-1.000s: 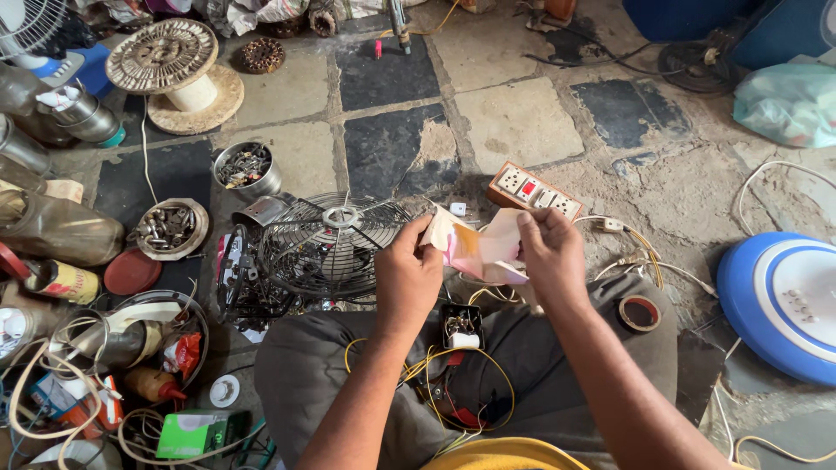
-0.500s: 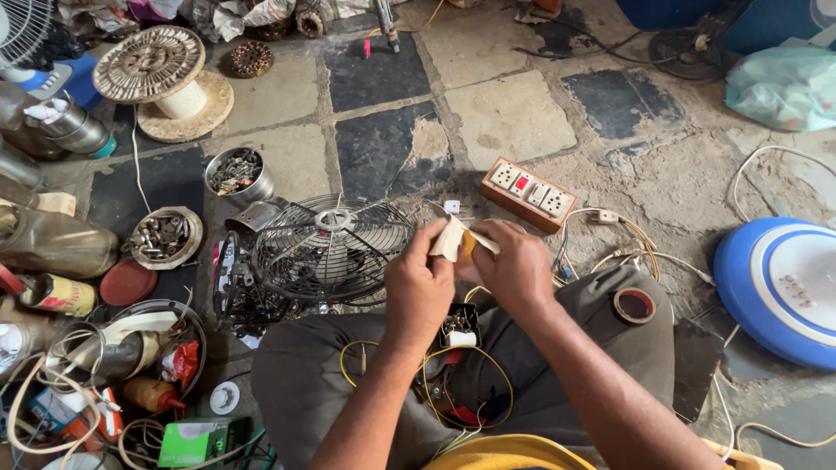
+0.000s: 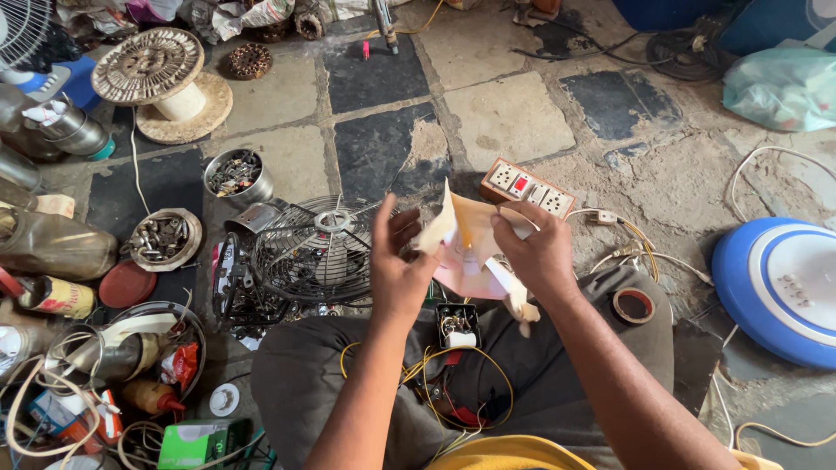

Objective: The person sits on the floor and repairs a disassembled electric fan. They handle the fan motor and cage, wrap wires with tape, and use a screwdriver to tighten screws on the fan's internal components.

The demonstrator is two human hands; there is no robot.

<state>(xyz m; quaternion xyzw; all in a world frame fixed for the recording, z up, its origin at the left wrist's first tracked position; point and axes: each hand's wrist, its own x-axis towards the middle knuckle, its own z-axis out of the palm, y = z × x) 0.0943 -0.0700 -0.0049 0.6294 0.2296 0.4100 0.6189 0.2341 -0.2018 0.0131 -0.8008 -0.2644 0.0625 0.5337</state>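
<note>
Your left hand (image 3: 402,265) and right hand (image 3: 537,252) both pinch the crumpled pale-pink paper sheet (image 3: 470,248), partly unfolded above your lap; the small black wired component (image 3: 457,325) lies untouched below.

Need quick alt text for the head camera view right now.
Both hands, left hand and right hand, hold a crumpled pinkish paper sheet above the lap, over a small wired box. A wire fan guard and socket strip lie on the stone floor.
</note>
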